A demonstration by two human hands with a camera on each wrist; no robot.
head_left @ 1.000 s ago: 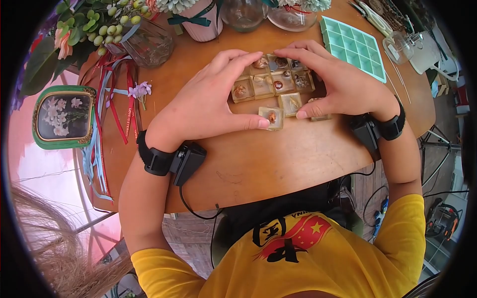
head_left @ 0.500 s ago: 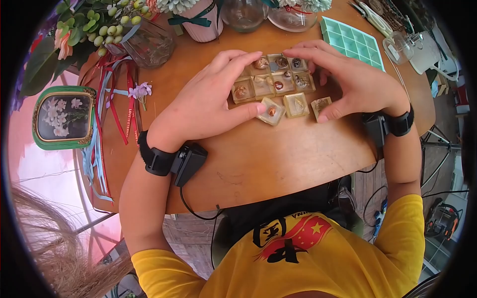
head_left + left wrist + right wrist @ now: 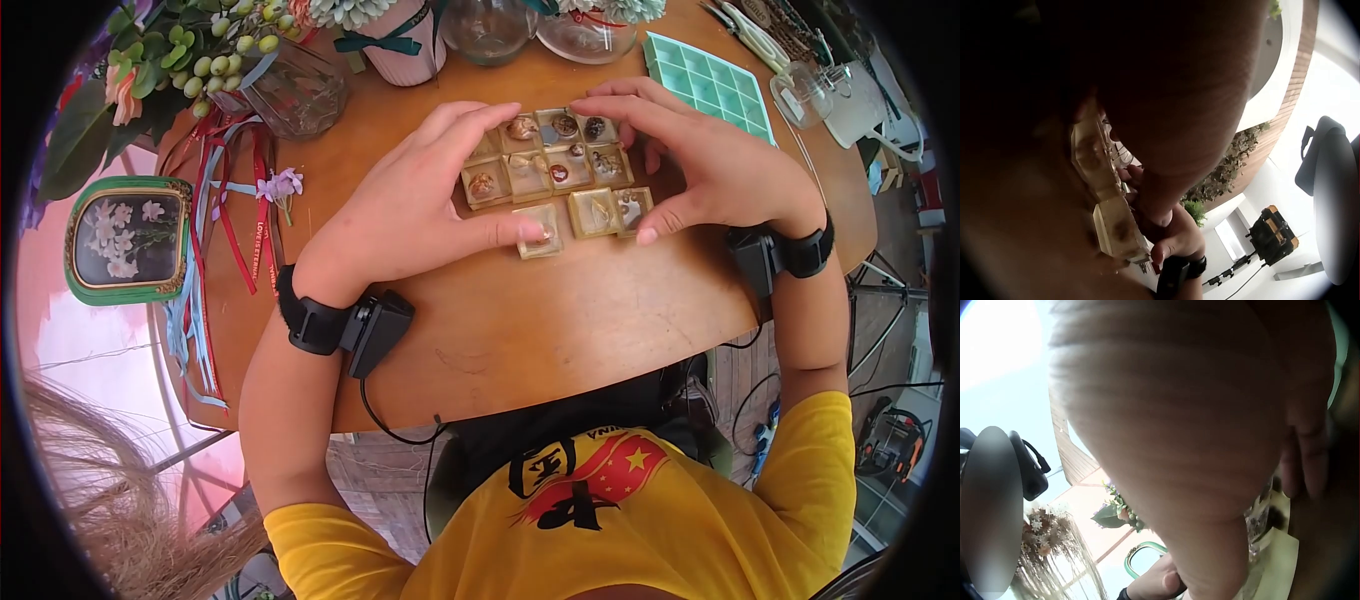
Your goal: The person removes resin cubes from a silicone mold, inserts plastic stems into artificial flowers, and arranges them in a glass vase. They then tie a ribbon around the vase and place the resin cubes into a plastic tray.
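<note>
Several clear amber resin blocks with shells inside (image 3: 530, 170) sit in two touching rows on the wooden table. Nearer the person lie three more: a left block (image 3: 541, 246), a middle block (image 3: 594, 213) and a right block (image 3: 633, 208). My left hand (image 3: 405, 205) spans the left side of the rows, fingers straight toward the back, thumb tip on the left block and covering part of it. At the right side my right hand (image 3: 725, 170) arches with fingers extended, thumb tip right at the right block's edge. Blocks show edge-on in the left wrist view (image 3: 1116, 225).
A mint-green compartment tray (image 3: 712, 88) stands at the back right, with a glass jar (image 3: 802, 95) beyond it. Vases (image 3: 490, 30) line the back. Ribbons (image 3: 262, 210) and a green-framed flower picture (image 3: 130, 237) lie at left. The table's front edge (image 3: 560, 385) curves near the person.
My right hand shifted right, and the right block now sits against the middle one. The left block turned askew under my left thumb, then came nearly straight again.
</note>
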